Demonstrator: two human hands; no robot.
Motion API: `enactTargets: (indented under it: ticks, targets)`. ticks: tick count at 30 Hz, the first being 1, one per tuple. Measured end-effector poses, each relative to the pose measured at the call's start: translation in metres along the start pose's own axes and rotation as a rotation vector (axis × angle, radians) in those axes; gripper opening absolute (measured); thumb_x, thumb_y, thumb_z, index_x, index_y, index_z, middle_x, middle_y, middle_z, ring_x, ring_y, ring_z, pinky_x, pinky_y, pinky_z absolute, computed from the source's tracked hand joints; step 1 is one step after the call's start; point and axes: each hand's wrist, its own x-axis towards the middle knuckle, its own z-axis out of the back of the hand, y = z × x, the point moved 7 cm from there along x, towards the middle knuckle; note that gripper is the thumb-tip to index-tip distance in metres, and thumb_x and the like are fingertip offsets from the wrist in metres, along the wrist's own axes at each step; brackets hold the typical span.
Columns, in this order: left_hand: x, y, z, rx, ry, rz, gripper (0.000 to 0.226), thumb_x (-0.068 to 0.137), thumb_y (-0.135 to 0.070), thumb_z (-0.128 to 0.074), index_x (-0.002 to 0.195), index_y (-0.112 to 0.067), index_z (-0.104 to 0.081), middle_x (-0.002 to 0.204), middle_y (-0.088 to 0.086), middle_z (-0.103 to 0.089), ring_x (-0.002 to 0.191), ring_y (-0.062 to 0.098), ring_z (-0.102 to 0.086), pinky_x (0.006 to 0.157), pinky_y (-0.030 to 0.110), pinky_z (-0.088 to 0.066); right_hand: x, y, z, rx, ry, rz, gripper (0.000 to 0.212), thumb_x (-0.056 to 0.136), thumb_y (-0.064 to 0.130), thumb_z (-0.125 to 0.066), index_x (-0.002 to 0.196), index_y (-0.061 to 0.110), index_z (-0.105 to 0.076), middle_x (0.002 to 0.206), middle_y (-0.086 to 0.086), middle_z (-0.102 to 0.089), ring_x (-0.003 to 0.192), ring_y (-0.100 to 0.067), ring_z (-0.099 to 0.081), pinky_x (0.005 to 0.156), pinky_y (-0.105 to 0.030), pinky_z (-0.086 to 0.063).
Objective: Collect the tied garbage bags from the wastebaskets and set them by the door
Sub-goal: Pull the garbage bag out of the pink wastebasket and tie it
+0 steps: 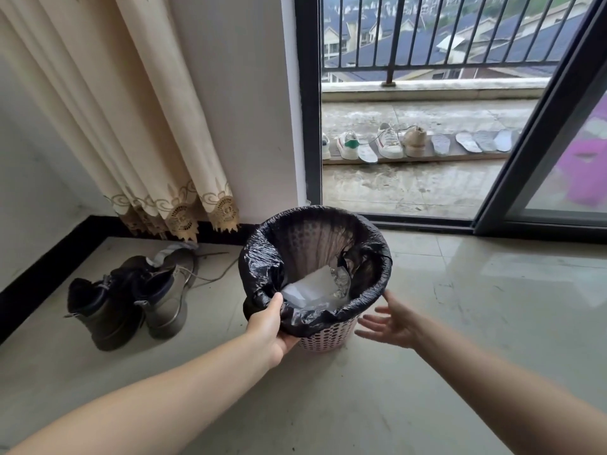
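Left hand (267, 326) gripping garbage bag (262, 267) rim; right hand (389, 320) spread beside wastebasket (328, 338).

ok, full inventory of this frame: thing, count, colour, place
perforated plastic wastebasket: 1, pink, floor centre
garbage bag liner: 1, black, folded over the basket rim, untied
crumpled clear plastic trash: some, whitish, inside liner
high-top boots: 2, dark grey, floor left
embroidered curtain: 1, beige, left wall
sliding glass door: 1, black frame, open to balcony
sneakers: several, mostly white, balcony row
insoles: several, grey, balcony right
left hand: grips liner at near rim
right hand: open, beside basket
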Motion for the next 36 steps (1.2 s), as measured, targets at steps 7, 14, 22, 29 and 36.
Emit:
enactTargets:
  ticks: [7, 14, 22, 29, 36]
  targets:
    - [-0.02, -0.009, -0.009, -0.023, 0.065, -0.02, 0.016, 0.096, -0.01, -0.047, 0.11, -0.003, -0.052, 0.096, 0.02, -0.062, 0.088, 0.032, -0.063, 0.072, 0.045, -0.054, 0.007, 0.017, -0.016, 0.145, -0.018, 0.071, 0.02, 0.093, 0.02, -0.054, 0.089, 0.001, -0.052, 0.067, -0.009, -0.052, 0.026, -0.012, -0.052, 0.031, -0.017, -0.046]
    - [-0.015, -0.012, -0.021, -0.015, 0.094, -0.029, 0.013, 0.094, -0.012, -0.05, 0.084, -0.005, -0.055, 0.078, 0.013, -0.063, 0.068, 0.022, -0.061, 0.047, 0.03, -0.056, -0.002, 0.051, 0.019, 0.211, -0.249, 0.255, 0.028, 0.091, 0.006, -0.042, 0.064, 0.014, -0.039, 0.038, -0.002, -0.044, 0.019, -0.005, -0.03, 0.027, -0.007, -0.024]
    - [-0.006, -0.059, -0.023, 0.074, 0.061, -0.367, 0.019, 0.096, -0.005, -0.033, 0.097, -0.008, -0.051, 0.085, 0.016, -0.062, 0.059, 0.024, -0.065, 0.054, 0.032, -0.058, -0.061, 0.103, -0.004, 0.005, -0.195, 0.703, 0.034, 0.092, -0.001, -0.028, 0.077, 0.019, -0.052, 0.064, -0.003, -0.049, 0.036, -0.006, -0.041, 0.037, -0.014, -0.037]
    - [-0.048, -0.055, -0.077, 0.556, 0.335, -0.596, 0.022, 0.097, -0.017, -0.039, 0.098, -0.007, -0.059, 0.098, 0.019, -0.069, 0.08, 0.023, -0.068, 0.083, 0.043, -0.058, -0.079, 0.088, -0.082, -0.698, 0.052, 0.864, 0.023, 0.087, 0.013, -0.049, 0.076, 0.022, -0.068, 0.084, -0.003, -0.067, 0.083, -0.013, -0.06, 0.088, -0.037, -0.05]
    - [-0.055, -0.054, -0.088, 0.343, 0.543, -0.392, 0.041, 0.093, 0.001, -0.026, 0.093, -0.012, -0.064, 0.086, 0.006, -0.072, 0.077, 0.015, -0.068, 0.08, 0.032, -0.056, -0.09, 0.065, -0.11, -1.117, 0.347, 0.802, 0.021, 0.086, 0.026, -0.065, 0.106, 0.021, -0.06, 0.103, 0.0, -0.068, 0.102, -0.014, -0.063, 0.09, -0.029, -0.051]
